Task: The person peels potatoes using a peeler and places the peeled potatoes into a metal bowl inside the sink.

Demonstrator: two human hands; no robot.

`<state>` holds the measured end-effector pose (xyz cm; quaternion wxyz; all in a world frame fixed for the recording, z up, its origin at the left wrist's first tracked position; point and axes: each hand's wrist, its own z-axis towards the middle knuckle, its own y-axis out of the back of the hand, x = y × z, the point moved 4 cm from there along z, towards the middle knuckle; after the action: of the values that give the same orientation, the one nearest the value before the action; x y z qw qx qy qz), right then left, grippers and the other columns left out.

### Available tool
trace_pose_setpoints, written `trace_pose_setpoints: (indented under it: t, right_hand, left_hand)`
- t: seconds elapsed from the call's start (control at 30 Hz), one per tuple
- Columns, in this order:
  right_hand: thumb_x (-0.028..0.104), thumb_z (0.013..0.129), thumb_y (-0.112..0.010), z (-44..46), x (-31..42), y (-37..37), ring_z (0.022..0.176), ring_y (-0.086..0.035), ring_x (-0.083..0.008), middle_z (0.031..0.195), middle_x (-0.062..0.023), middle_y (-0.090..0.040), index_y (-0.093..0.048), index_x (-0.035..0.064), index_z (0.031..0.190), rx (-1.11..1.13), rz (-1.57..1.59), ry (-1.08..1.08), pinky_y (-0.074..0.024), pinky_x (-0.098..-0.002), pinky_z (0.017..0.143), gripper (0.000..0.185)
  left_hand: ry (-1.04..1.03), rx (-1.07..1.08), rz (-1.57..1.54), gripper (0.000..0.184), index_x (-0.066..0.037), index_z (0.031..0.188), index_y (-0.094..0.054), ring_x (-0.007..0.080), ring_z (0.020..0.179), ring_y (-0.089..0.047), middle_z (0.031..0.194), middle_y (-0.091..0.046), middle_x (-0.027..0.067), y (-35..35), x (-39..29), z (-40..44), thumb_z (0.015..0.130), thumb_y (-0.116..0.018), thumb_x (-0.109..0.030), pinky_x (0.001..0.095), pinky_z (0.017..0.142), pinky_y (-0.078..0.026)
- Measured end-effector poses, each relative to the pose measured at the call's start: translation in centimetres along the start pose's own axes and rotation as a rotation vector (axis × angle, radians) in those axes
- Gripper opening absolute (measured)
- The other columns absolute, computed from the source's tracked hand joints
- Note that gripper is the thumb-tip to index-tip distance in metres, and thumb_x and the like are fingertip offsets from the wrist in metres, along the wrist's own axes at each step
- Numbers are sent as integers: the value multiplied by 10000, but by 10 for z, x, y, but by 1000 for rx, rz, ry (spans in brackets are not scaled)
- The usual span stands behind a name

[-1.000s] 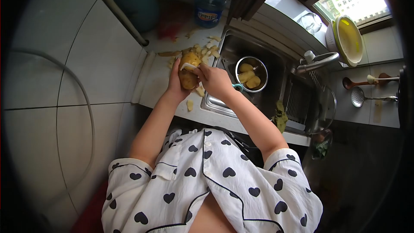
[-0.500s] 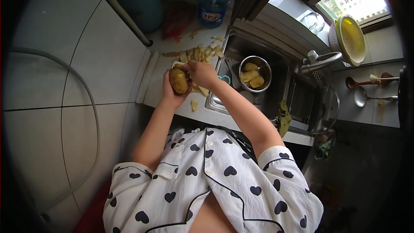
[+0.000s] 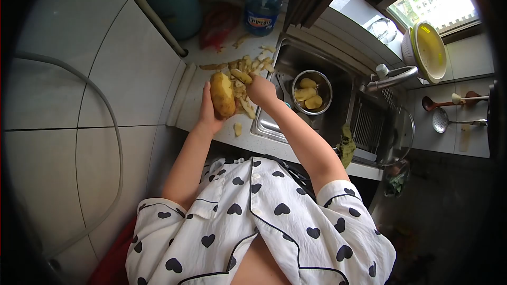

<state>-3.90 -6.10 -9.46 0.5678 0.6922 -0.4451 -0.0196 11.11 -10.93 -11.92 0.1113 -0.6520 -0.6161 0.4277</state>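
My left hand (image 3: 209, 110) cups a partly peeled potato (image 3: 223, 95) from below and the left, fingers wrapped round it. Yellow flesh shows beside its brown skin. My right hand (image 3: 261, 91) is closed just right of the potato, apart from it. A strip of potato peel (image 3: 242, 77) sticks out at its fingertips. The peeler in this hand is mostly hidden by the peel and fingers. Loose peelings (image 3: 256, 65) lie heaped on the white counter (image 3: 196, 92) beyond both hands.
Right of my hands, a steel bowl (image 3: 331, 91) with several peeled potatoes sits in the sink (image 3: 288, 55). A faucet (image 3: 393, 79) reaches over the sink. A blue bottle (image 3: 262, 13) and a red plastic bag (image 3: 216, 26) stand at the back. Tiled wall (image 3: 121, 63) borders the left.
My right hand has moved right, off the potato, with a strip of peel at its fingertips. The potato is raised and turned, showing more of its length.
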Motion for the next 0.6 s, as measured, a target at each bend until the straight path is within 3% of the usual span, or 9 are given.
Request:
trace_pose_setpoints:
  t: [0.13, 0.23, 0.3, 0.47, 0.6]
  right_hand:
    - [210, 852, -495, -10, 6, 12, 848, -604, -375, 888, -184, -639, -536, 68, 1005, -241, 2, 203, -466, -469, 701, 213]
    - [157, 861, -463, 5, -3, 3, 738, -614, -372, 793, -160, -628, -505, 37, 924, -276, -100, 154, -467, -469, 650, 142]
    - [227, 891, -471, 7, -1, 8, 740, -602, -388, 777, -181, -621, -512, 42, 936, -336, -31, 186, -460, -473, 650, 194]
    - [283, 901, -481, -24, 16, 34, 755, -591, -394, 741, -193, -614, -539, 37, 879, -169, 162, 239, -451, -471, 653, 254]
    - [312, 898, -487, -53, 34, 37, 737, -589, -391, 747, -193, -617, -573, 41, 843, -39, 118, 440, -450, -467, 644, 290]
  left_hand:
    - [-3, -24, -38, 637, -129, 1220, -497, 237, 946, -592, 1102, -579, 76, -8, -2, 2, 856, -404, -642, 399, 763, -510]
    - [-20, -62, -42, 607, -143, 1220, -500, 234, 967, -583, 1110, -578, 61, -9, 0, 5, 860, -423, -626, 400, 778, -506]
    - [-34, -66, -29, 585, -149, 1201, -510, 224, 959, -580, 1094, -581, 53, -11, -5, 7, 857, -443, -617, 391, 775, -504]
    - [47, 80, -12, 522, -171, 1138, -536, 188, 906, -581, 1054, -586, 35, -15, -9, -1, 843, -492, -599, 347, 738, -498]
    - [35, 73, 9, 520, -184, 1099, -554, 171, 830, -588, 992, -602, 17, -20, -11, -2, 840, -462, -625, 309, 661, -481]
